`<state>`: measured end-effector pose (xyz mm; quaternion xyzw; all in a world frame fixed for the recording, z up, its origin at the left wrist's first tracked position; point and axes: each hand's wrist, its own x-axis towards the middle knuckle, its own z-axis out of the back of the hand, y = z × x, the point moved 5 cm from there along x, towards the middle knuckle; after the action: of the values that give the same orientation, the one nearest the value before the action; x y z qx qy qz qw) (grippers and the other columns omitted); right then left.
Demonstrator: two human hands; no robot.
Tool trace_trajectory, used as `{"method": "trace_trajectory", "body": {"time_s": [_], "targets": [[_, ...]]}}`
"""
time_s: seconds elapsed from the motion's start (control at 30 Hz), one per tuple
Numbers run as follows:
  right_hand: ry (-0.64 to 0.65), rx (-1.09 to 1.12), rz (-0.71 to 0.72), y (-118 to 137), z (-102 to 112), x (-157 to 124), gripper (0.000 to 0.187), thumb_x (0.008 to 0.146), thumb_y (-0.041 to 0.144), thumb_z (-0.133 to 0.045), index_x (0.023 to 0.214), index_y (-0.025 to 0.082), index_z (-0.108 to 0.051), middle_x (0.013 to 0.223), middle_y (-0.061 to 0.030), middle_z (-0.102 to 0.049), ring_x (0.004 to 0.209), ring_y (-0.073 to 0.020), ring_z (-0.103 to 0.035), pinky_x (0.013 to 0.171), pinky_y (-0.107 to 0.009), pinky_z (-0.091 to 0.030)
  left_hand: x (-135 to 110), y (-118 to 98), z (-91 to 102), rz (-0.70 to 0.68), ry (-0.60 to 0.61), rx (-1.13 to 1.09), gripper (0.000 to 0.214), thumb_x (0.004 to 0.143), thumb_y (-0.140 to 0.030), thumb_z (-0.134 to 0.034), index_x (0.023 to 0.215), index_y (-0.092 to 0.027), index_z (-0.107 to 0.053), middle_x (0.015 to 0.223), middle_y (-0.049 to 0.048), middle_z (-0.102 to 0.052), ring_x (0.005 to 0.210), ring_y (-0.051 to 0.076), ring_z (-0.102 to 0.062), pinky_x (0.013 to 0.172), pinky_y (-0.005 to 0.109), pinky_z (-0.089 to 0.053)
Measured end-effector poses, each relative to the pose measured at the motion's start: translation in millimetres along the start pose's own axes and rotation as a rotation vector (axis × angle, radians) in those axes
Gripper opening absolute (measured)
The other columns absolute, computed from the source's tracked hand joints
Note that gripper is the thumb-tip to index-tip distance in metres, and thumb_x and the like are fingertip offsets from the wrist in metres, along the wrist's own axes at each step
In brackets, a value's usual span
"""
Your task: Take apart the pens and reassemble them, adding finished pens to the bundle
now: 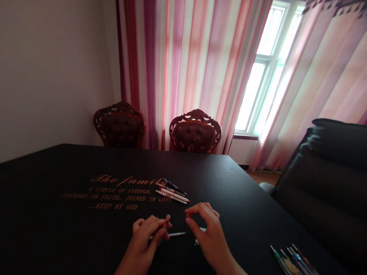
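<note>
My left hand (pixel 147 233) is closed around a dark pen barrel (pixel 165 223) that sticks up between its fingers. A thin white refill (pixel 175 234) lies on the black table (pixel 71 225) just right of that hand. My right hand (pixel 207 231) hovers beside it with thumb and fingers curled, and a small pale part (pixel 197 242) sits under its palm; what it pinches, if anything, is hidden. Several pens (pixel 172 191) lie in a small group beyond both hands, near the orange lettering (pixel 114 193).
More pens (pixel 292 260) lie at the table's near right edge. Two carved dark chairs (pixel 195 131) stand at the far side before striped curtains. A black padded armchair (pixel 327 179) sits to the right, with a bright window behind.
</note>
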<state>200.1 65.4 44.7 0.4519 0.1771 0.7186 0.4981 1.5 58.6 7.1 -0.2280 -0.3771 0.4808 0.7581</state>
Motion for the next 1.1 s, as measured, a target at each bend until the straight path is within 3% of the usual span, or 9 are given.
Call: {"method": "trace_trajectory", "body": {"time_s": [0.37, 0.5, 0.67, 0.8, 0.97, 1.1], "targets": [[0.045, -0.291, -0.056, -22, 18, 11, 0.010, 0.085, 0.022, -0.068, 0.080, 0.030, -0.069, 0.089, 0.0049, -0.070, 0.097, -0.0211, -0.057, 0.089, -0.038, -0.027, 3, 9, 9.1, 0.128, -0.135, -0.151, 0.033, 0.095, -0.053, -0.047, 0.102, -0.029, -0.068, 0.087, 0.0016, -0.073, 0.095, 0.026, -0.063, 0.095, 0.042, -0.038], [0.090, -0.313, -0.060, -26, 15, 9, 0.011, 0.084, 0.020, -0.070, 0.079, 0.031, -0.070, 0.088, 0.0059, -0.069, 0.096, -0.0195, -0.056, 0.089, -0.038, -0.025, 5, 10, 10.3, 0.148, -0.153, -0.243, 0.035, 0.096, -0.053, -0.044, 0.100, -0.026, -0.065, 0.076, 0.0002, -0.070, 0.078, 0.022, -0.064, 0.081, 0.034, -0.045], [0.124, -0.274, -0.047, -28, 8, 2, 0.014, 0.083, 0.019, -0.073, 0.080, 0.033, -0.070, 0.088, 0.0069, -0.069, 0.097, -0.0182, -0.055, 0.091, -0.039, -0.025, 7, 12, 12.5, 0.160, -0.196, -0.234, 0.036, 0.096, -0.053, -0.042, 0.103, -0.025, -0.063, 0.062, -0.0047, -0.058, 0.064, 0.018, -0.058, 0.077, 0.031, -0.043], [0.199, -0.269, 0.010, -19, -4, -6, 0.015, 0.084, 0.020, -0.072, 0.086, 0.034, -0.071, 0.094, 0.0055, -0.068, 0.101, -0.0198, -0.054, 0.094, -0.041, -0.024, 7, 14, 11.4, 0.195, -0.165, -0.207, 0.039, 0.091, -0.058, -0.048, 0.101, -0.024, -0.064, 0.066, -0.0023, -0.061, 0.068, 0.020, -0.060, 0.070, 0.030, -0.045], [0.285, -0.305, 0.112, -9, -18, -15, 0.020, 0.086, 0.021, -0.070, 0.098, 0.037, -0.069, 0.101, 0.0043, -0.067, 0.106, -0.0220, -0.052, 0.096, -0.044, -0.022, 7, 16, 11.3, 0.212, -0.169, -0.175, 0.034, 0.086, -0.057, -0.057, 0.098, -0.026, -0.067, 0.090, 0.0023, -0.072, 0.090, 0.026, -0.065, 0.084, 0.035, -0.046], [0.289, -0.308, 0.131, -7, -24, -19, 0.017, 0.086, 0.018, -0.067, 0.092, 0.033, -0.066, 0.100, 0.0050, -0.065, 0.106, -0.0210, -0.051, 0.095, -0.043, -0.022, 7, 16, 11.6, 0.197, -0.161, -0.162, 0.029, 0.085, -0.054, -0.061, 0.095, -0.028, -0.068, 0.096, 0.0025, -0.071, 0.098, 0.028, -0.064, 0.093, 0.041, -0.042]]}}
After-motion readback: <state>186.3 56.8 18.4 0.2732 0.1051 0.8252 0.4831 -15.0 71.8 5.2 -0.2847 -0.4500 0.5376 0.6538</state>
